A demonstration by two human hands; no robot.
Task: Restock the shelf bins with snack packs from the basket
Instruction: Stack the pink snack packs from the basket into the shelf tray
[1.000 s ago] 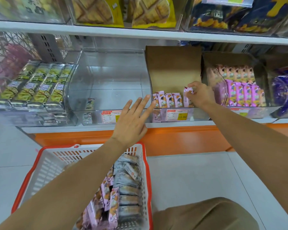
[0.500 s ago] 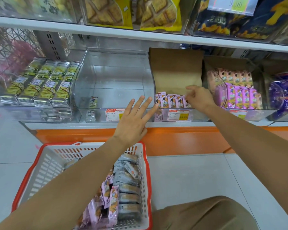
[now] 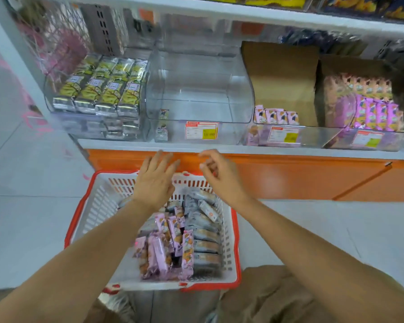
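A white slotted plastic basket with a red rim holds glossy pink and grey packs; clear bins line the far shelf. The left hand hovers flat with fingers spread, the right hand curls loosely, and both are empty. Both have drawn back from the bins to the basket's far rim.

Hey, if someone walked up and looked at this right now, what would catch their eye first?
Most likely the red-rimmed basket on the floor, bottom centre, piled with pink snack packs and grey packs. The left hand and right hand hover over its far rim, holding nothing. Above them, a clear bin on the shelf looks almost bare.
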